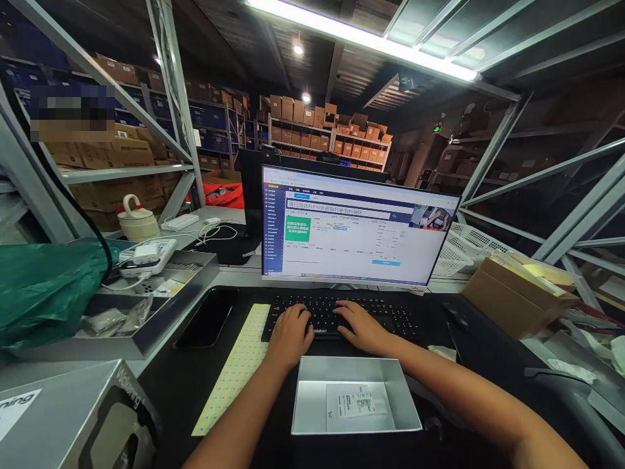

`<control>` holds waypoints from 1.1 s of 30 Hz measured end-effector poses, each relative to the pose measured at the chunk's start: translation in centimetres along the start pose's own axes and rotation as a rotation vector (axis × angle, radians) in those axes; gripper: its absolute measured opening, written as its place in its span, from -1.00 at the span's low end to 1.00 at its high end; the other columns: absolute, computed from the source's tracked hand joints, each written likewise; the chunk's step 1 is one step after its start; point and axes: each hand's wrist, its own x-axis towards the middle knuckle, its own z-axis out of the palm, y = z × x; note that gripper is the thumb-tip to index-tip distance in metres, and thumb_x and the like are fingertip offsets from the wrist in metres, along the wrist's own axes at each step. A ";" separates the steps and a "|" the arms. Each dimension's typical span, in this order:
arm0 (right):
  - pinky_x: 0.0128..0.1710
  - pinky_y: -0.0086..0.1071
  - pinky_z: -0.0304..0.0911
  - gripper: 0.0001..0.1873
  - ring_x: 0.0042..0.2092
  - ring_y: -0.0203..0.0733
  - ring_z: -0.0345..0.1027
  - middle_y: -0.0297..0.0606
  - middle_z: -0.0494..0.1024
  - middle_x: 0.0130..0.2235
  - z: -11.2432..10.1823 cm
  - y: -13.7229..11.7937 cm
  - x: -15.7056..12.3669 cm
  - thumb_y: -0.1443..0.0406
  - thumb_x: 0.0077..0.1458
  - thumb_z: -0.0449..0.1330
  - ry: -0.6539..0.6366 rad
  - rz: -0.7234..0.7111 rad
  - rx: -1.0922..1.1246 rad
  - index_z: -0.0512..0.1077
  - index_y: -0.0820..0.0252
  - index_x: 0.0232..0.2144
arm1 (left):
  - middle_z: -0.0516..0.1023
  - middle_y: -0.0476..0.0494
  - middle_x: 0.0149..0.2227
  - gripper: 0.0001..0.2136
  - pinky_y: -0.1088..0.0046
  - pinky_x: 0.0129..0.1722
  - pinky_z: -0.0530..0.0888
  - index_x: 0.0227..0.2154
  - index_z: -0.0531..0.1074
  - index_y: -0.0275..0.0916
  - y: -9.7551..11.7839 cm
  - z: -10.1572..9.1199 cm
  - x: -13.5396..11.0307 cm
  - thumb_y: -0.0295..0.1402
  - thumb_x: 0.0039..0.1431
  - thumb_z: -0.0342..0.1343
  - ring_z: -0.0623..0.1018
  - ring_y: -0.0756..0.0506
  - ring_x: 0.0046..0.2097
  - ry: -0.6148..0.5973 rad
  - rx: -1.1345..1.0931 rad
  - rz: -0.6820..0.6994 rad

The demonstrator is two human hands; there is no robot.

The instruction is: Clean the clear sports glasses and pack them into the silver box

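Observation:
Both hands rest on a black keyboard [325,312] in front of a lit monitor [351,228]. On the keyboard's left part lies my left hand [291,332], fingers spread over the keys. Further right, my right hand [361,326] has its fingers stretched across the middle keys, thumb apart. Neither hand holds anything. Between my forearms sits an open white box [405,404] with a small labelled packet [359,400] lying inside it. A yellow sheet with small dots [234,371] lies left of the keyboard, partly behind my left forearm.
A black phone [208,318] lies at left, beside a grey tray [141,339] with plastic packets. A printed box [78,423] stands near left. At right are a mouse [456,316], a cardboard box [512,299] and a dark handheld device [561,391]. Metal shelving frames surround the desk.

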 end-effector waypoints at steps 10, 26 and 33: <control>0.11 -0.04 0.34 -0.58 0.03 -0.04 0.44 -0.07 0.56 -0.04 -1.3 2.6 -1.5 0.53 0.10 0.09 0.080 0.130 0.035 0.45 0.21 -0.01 | 0.51 -0.29 -0.02 -0.84 0.08 0.03 0.48 -0.17 0.51 -0.26 0.0 0.0 0.1 -0.45 0.21 0.08 0.51 -0.28 0.02 -0.057 -0.052 -0.021; -0.03 -0.15 0.34 -0.46 -0.13 -0.10 0.44 -0.27 0.63 -0.31 -0.1 1.7 -0.3 0.65 -0.09 0.02 0.110 0.047 0.147 0.54 0.14 -0.18 | 0.54 -0.25 -0.03 -0.78 0.14 0.03 0.48 -0.19 0.52 -0.23 0.3 -0.4 0.1 -0.50 0.17 0.04 0.52 -0.25 0.01 -0.045 -0.055 -0.059; -0.02 -0.14 0.32 -0.42 -0.11 -0.09 0.43 -0.26 0.63 -0.27 0.0 0.8 0.5 0.64 -0.12 0.00 0.139 0.062 0.154 0.54 0.13 -0.15 | 0.54 -0.28 -0.05 -0.69 0.09 0.03 0.47 -0.24 0.53 -0.26 -0.4 -0.8 -0.2 -0.64 0.11 -0.08 0.51 -0.27 0.01 0.056 0.004 -0.228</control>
